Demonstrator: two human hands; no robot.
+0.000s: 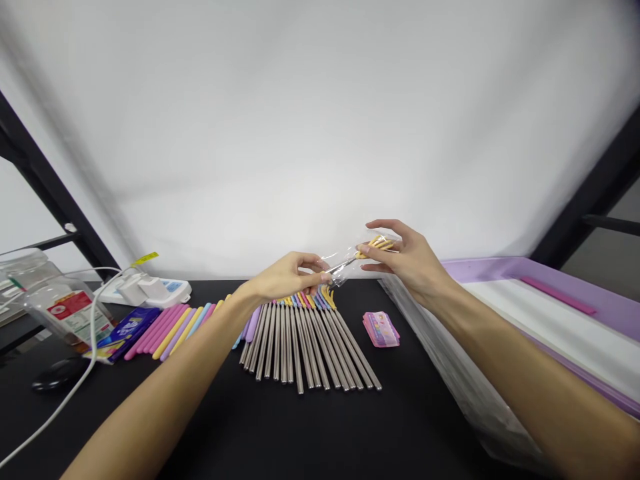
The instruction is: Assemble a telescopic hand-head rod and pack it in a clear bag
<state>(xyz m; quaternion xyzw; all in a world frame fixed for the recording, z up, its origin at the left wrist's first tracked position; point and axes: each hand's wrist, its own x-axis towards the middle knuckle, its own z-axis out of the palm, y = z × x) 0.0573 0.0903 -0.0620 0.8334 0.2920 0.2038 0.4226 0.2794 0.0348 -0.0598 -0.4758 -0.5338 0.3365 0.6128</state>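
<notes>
My left hand [285, 277] pinches the metal end of a yellow-handled utensil [373, 247] above the black table. My right hand [405, 257] grips a clear plastic sleeve [350, 257] around the yellow handle end. Both hands hover over a fan of several metal utensils with pastel handles [305, 340] lying on the table.
A row of pastel silicone sticks [170, 330] lies to the left, beside a blue packet [131, 330] and a white power strip [150, 290]. A small pink packet [381, 329] lies right of the fan. A stack of clear sleeves [450, 373] and a purple tray [575, 300] are at right.
</notes>
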